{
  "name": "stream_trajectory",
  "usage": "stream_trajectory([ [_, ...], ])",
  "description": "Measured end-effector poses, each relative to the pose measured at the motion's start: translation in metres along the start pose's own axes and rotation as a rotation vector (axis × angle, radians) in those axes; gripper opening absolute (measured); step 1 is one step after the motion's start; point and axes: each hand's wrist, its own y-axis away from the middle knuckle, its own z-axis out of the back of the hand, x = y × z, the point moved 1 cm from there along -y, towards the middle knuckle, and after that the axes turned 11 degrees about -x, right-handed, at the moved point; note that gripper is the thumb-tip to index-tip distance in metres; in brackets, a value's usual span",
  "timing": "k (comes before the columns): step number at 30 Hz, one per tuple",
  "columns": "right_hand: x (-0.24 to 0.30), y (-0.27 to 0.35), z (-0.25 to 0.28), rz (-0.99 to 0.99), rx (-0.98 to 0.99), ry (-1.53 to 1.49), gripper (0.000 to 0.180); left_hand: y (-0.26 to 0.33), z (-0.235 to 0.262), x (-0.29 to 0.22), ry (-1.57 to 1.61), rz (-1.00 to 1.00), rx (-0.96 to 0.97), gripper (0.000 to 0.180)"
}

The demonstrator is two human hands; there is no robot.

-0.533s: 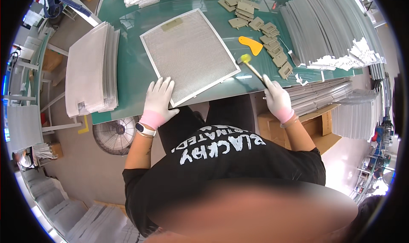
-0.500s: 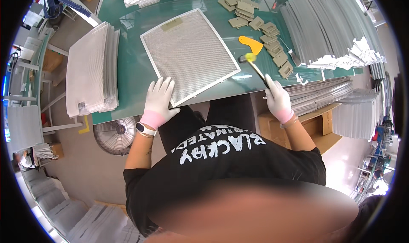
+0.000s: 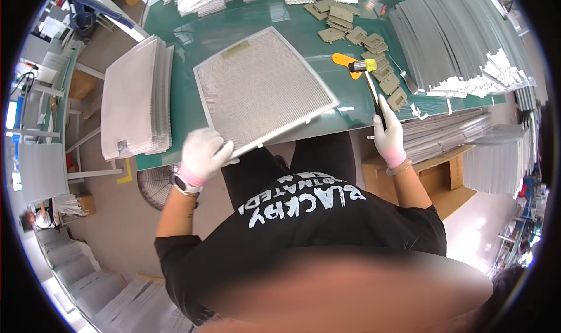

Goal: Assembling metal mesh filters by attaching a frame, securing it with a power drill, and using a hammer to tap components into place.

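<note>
Mesh filter panel (image 3: 263, 90) gripped by left hand (image 3: 201, 155); right hand (image 3: 388, 135) grasps mallet (image 3: 371, 85).

Gloved left hand (image 3: 201, 153) gripping near corner of square mesh filter panel (image 3: 263, 90) on green table (image 3: 193, 102), gloved right hand (image 3: 388, 135) holding yellow-headed mallet (image 3: 369, 82), stacked panels (image 3: 135, 96) left, grey clips (image 3: 374, 47) beyond.

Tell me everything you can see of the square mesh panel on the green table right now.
The mesh panel is a large, flat, roughly square sheet of fine silver-grey metal mesh set in a thin, light metal frame, with a small yellowish patch near its far edge. It lies turned at an angle on the green table, its near corner jutting past the table edge. The gloved left hand grips that near corner. The right hand, apart from it, holds a yellow-headed mallet. No damage shows.
</note>
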Motion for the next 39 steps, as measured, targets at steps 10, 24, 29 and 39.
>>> stream_trajectory([
  [10, 0.026, -0.013, -0.028, -0.255, -0.067, -0.442, 0.051, -0.186, 0.081, -0.019, -0.164, -0.236, 0.193, 0.023],
  [24, 0.112, 0.019, -0.087, -0.406, -0.455, -1.189, 0.041, -0.164, 0.035, 0.015, -0.178, 0.007, -0.163, 0.017],
  [29, 0.145, 0.01, -0.096, -0.305, 0.16, -1.184, 0.043, -0.164, 0.032, 0.026, -0.17, 0.002, -0.177, 0.017],
  [39, 0.116, -0.03, -0.045, 0.04, -0.071, -0.812, 0.058, -0.167, 0.019, 0.022, -0.293, 0.076, -0.167, 0.023],
])
